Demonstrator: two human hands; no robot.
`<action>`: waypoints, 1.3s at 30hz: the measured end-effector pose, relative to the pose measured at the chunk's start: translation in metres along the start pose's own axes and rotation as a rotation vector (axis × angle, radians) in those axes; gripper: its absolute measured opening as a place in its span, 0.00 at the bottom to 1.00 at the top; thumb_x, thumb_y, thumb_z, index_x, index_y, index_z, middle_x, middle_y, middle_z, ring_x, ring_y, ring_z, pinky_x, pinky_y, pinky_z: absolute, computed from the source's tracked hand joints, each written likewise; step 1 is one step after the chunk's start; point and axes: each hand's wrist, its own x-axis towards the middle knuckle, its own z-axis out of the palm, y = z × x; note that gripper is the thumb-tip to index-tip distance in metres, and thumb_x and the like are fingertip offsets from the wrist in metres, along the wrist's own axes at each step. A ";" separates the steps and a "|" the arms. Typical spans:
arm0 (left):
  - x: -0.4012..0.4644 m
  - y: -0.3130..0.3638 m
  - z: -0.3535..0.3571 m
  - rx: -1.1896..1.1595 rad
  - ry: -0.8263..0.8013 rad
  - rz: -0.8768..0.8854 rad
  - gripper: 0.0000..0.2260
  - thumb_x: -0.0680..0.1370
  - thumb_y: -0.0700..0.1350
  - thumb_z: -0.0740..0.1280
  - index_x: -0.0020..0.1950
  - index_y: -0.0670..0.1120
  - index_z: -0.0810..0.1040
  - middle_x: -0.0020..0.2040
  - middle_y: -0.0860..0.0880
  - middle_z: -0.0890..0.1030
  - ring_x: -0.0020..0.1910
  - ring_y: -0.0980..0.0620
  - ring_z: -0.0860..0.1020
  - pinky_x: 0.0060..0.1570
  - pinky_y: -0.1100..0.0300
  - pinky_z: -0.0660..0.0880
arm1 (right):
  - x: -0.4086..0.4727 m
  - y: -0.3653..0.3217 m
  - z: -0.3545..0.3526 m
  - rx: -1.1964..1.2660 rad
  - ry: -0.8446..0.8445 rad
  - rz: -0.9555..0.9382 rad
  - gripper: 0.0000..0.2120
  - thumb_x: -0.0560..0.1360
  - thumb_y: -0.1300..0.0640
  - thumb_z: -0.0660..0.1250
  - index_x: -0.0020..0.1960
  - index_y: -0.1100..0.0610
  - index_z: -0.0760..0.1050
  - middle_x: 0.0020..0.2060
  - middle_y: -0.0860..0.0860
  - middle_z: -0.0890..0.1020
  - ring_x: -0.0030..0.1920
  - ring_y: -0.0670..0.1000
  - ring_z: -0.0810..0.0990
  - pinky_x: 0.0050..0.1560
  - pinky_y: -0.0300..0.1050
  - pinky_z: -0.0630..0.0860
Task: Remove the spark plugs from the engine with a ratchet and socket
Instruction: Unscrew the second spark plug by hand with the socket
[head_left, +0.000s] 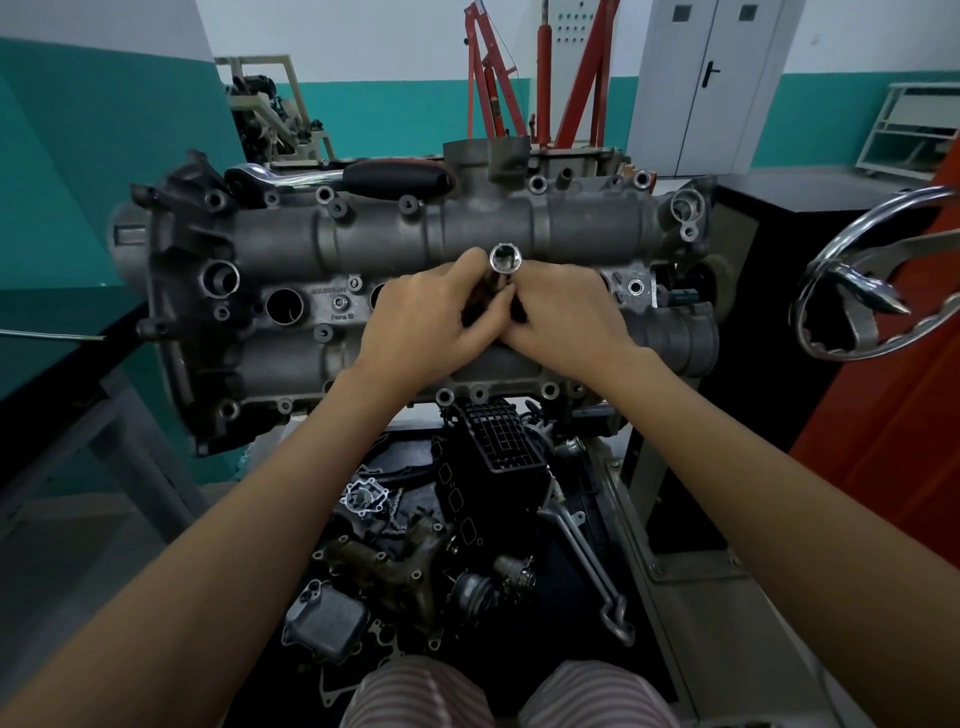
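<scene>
Lots of clutter around you: the ratchet (343, 175) is lying along the far edge of the engine (415, 244), black handle toward the middle, well apart from your hands. There's a red hoist (488, 78) and grey cabinet doors (711, 78) against the back wall, a shiny chrome wheel (878, 275) sticking in from your right, and a dark table (52, 353) on your left. Down below the engine there's a heap of loose parts (415, 551) on a black tray, with a long spanner (597, 566) lying beside them. One plug hole (284, 305) on the left of the engine's middle row sits open and dark; the holes further along are mostly covered by your hands, so you can't see into them. Both your arms reach straight out and meet over the centre of the engine. Your left hand (421, 317) and right hand (566, 312) are touching each other, fingers curled in around the long socket (504, 257), which stands roughly upright with its open end facing up at you. The lower part of the socket is hidden behind your fingers
</scene>
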 end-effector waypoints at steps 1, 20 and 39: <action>0.000 0.000 0.000 0.004 -0.004 -0.002 0.20 0.75 0.55 0.56 0.45 0.39 0.76 0.32 0.47 0.78 0.29 0.44 0.76 0.27 0.58 0.68 | 0.000 0.000 0.000 0.006 0.003 0.001 0.12 0.73 0.51 0.59 0.47 0.59 0.73 0.42 0.53 0.81 0.42 0.57 0.79 0.36 0.43 0.62; 0.002 -0.002 0.000 -0.077 -0.023 -0.046 0.21 0.76 0.57 0.56 0.42 0.41 0.79 0.30 0.44 0.78 0.30 0.43 0.77 0.28 0.53 0.71 | 0.001 0.002 0.002 0.006 -0.013 0.027 0.16 0.76 0.47 0.58 0.43 0.57 0.79 0.36 0.55 0.82 0.40 0.57 0.79 0.36 0.45 0.65; 0.000 0.001 0.001 0.004 0.000 -0.007 0.16 0.74 0.52 0.58 0.44 0.41 0.77 0.28 0.46 0.77 0.26 0.43 0.75 0.28 0.62 0.63 | 0.000 0.000 0.002 0.052 0.031 0.006 0.17 0.72 0.48 0.58 0.52 0.60 0.71 0.39 0.54 0.81 0.39 0.59 0.79 0.35 0.45 0.65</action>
